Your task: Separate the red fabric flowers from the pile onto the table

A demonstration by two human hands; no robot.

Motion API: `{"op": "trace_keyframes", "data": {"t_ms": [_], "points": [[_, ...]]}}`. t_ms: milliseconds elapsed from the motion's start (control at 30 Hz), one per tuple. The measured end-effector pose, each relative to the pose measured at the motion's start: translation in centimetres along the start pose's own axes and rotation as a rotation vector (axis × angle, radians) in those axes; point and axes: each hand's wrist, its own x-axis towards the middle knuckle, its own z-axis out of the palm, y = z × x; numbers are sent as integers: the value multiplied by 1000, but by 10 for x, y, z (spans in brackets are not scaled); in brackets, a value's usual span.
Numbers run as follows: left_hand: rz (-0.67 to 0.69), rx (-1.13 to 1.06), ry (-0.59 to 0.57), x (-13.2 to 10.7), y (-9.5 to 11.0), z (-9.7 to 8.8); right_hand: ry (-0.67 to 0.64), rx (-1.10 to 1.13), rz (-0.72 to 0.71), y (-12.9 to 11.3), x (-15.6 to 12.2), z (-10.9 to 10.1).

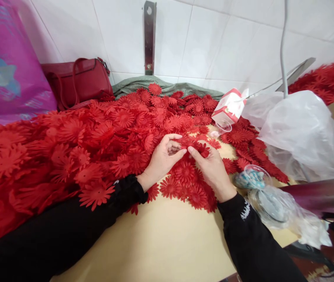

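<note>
My left hand (165,154) and my right hand (212,168) meet above a heap of red fabric flowers (124,117), thumb tips close together. Between them a red fabric flower (203,149) with narrow petals is pinched; the right thumb lies on it. The left fingers are curled with the thumb pressed toward the same flower, and their exact grip is partly hidden. Just below the hands, more loose flowers (184,173) lie flat on the pale tabletop (155,239), some with a small hole in the middle.
A red handbag (87,80) and a purple bag (11,66) stand at the back left. To the right are a tissue box (228,107), a clear plastic bag (302,129), a small tub of blue-and-white pieces (252,178) and a wrapped round container (272,205). A tiled wall (173,39) closes the back.
</note>
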Motion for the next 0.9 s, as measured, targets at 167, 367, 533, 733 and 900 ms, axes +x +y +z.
{"op": "trace_keyframes", "data": {"t_ms": [167,367,533,733,900], "points": [[5,8,-29,-2,-1,1,-2,55,45,0,-1,1],[8,2,-63,-3,3,3,0,12,53,-3,-3,3],[24,-7,-124,-4,6,2,-18,-30,79,-4,-5,4],[25,-13,-145,-3,5,1,-81,-11,95,0,-4,1],[28,-25,-147,-3,4,2,-114,9,151,-3,-4,-1]]}}
